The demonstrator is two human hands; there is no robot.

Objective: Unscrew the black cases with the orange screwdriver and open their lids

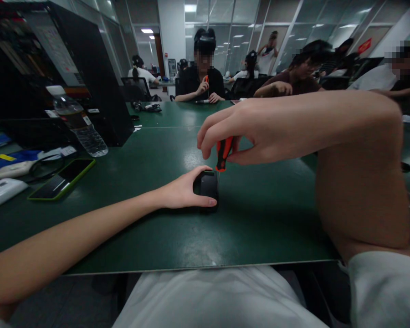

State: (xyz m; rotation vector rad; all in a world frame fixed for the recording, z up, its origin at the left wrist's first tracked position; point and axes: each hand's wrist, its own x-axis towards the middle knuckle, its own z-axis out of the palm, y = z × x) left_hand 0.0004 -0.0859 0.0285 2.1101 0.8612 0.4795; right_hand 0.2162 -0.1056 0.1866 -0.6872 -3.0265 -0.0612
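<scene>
My left hand (186, 189) is closed around a small black box-shaped device (209, 186), holding it against the green tabletop. Thumb and fingers grip its near and far sides. Above and to the right, my right hand (239, 132) pinches the handle of a red and black screwdriver (223, 154). Its thin shaft points down to the right edge of the device. Whether the tip sits in a screw is too small to tell.
On the left lie a phone with a green edge (63, 180), a white device (3, 193) and cables. A tilted plastic bottle (80, 123) leans near a black cabinet (89, 68). Across the green table (157, 241) a person (200, 82) holds an orange-handled tool.
</scene>
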